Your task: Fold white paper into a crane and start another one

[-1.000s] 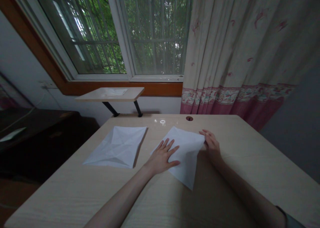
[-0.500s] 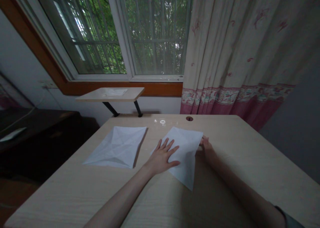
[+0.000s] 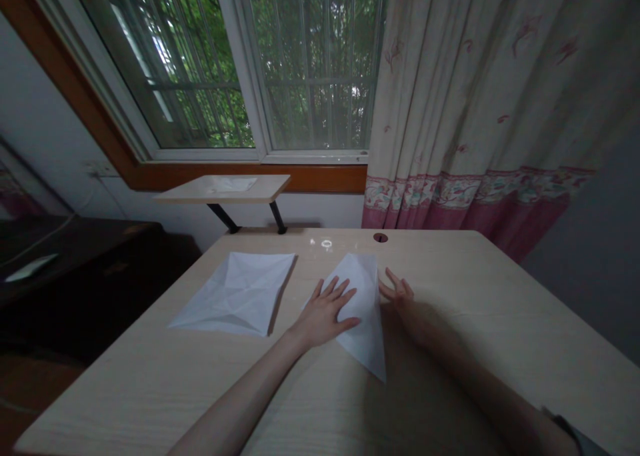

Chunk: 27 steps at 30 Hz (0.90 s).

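Note:
A white sheet of paper point(image 3: 367, 323) lies on the desk, its right side folded over along a nearly straight edge. My left hand point(image 3: 327, 313) rests flat on the left part of this sheet, fingers spread. Beside the folded right edge is my right hand point(image 3: 403, 299), its fingers apart and their tips at or very near the edge; I cannot tell whether they touch it. To the left lies a second white sheet point(image 3: 243, 289), creased and spread out.
The pale wooden desk point(image 3: 310, 403) has a round cable hole point(image 3: 381, 238) near its back edge. A raised shelf point(image 3: 185, 193) on black legs stands at the back left, with white paper point(image 3: 235, 185) on it. A curtain point(image 3: 450, 109) hangs behind the desk's right half.
The upper right corner of the sheet has gone inward, leaving a straighter right edge. My right hand has opened and shifted slightly left and nearer. My left hand has stayed put.

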{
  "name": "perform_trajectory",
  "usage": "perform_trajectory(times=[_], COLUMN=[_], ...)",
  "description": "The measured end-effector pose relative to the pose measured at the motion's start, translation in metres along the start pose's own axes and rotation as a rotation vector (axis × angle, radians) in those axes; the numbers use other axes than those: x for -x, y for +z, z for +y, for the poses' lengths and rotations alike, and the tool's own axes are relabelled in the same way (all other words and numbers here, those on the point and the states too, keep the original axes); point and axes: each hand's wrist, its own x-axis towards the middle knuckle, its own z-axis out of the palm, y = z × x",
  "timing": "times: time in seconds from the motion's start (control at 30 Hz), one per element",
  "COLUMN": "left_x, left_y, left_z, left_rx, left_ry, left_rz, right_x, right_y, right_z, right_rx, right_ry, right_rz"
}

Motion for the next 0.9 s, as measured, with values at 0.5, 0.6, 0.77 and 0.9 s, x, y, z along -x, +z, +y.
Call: perform_trajectory(times=[0.5,0.6,0.77,0.9], left_x=[-0.014,-0.015,-0.013,-0.011], left_y=[0.01,0.008,0.0,-0.004], left_z=[-0.028,-0.028,-0.022,-0.017], left_rx=[1.144,1.249,1.27,1.179], left_ry=[-0.339,-0.371,-0.384,-0.398], left_rz=[0.63,0.661,0.683,0.699], right_x=[-0.002,-0.002,-0.003,-0.004], right_y=[-0.038,-0.042,-0.047,-0.048], right_z=[-0.05,-0.055,-0.061,-0.062], right_rx=[-0.012,-0.024,-0.026,-0.001], right_ry=[-0.158,-0.175,-0.206,-0.224], right_rz=[-0.187,-0.224,-0.25,-0.256])
